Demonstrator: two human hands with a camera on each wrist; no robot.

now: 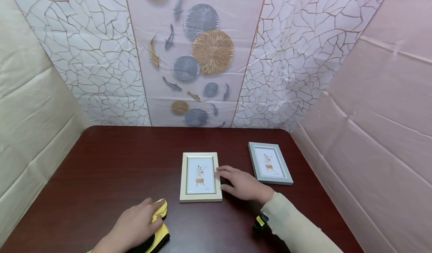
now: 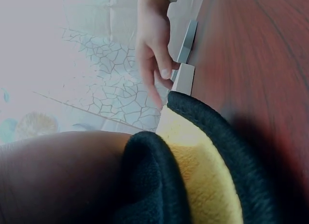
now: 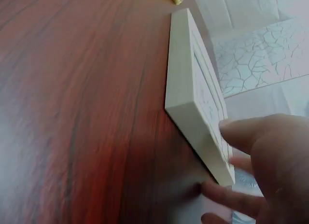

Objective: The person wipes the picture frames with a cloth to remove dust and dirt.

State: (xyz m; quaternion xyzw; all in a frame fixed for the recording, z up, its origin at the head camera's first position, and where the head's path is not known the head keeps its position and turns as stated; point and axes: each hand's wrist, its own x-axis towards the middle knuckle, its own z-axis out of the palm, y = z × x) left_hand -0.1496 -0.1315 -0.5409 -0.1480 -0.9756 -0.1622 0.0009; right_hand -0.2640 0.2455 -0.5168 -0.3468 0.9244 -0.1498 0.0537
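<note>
Near left, the left hand point(image 1: 133, 223) grips a soft yellow cloth point(image 1: 162, 233) edged in black, partly hidden under the palm and cut off at the near edge. Well apart, the right hand point(image 1: 243, 185), fingers loosely spread, meets the right edge of a flat cream frame point(image 1: 200, 176), central on the glossy wood-grain table point(image 1: 131, 163); how firmly, I cannot tell. Farther right lies a grey frame point(image 1: 270, 163), its lettering unreadable.

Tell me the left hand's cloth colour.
The cloth is yellow with dark edging; best seen in the left wrist view.
</note>
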